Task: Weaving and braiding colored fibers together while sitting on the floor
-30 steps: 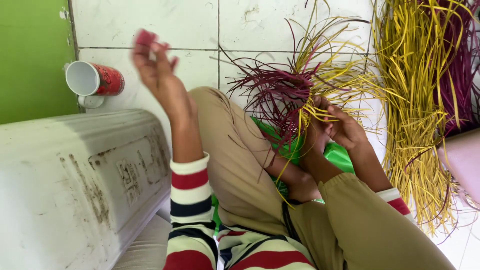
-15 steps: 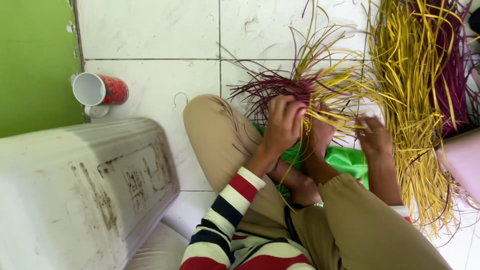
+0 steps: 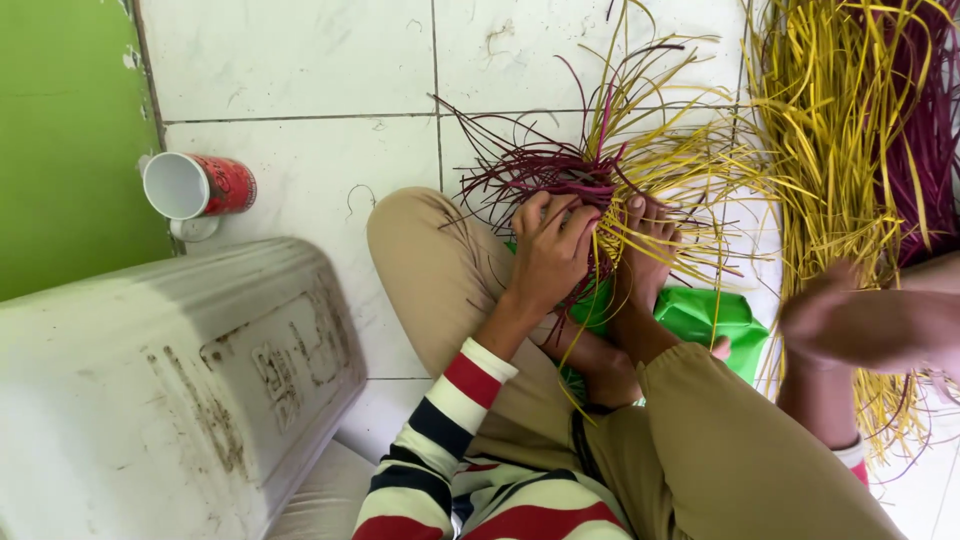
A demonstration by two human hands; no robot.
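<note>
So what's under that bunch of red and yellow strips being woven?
Under the woven bunch sit a bare foot, with the left hand pressed beside it, and a green bag on the white tiled floor. Strips and legs hide most of the bag.

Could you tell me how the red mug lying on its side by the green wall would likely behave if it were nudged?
The red mug lies on its side on smooth tile floor, so it would probably roll or pivot. It looks ceramic, so likely rigid and chippable.
</note>
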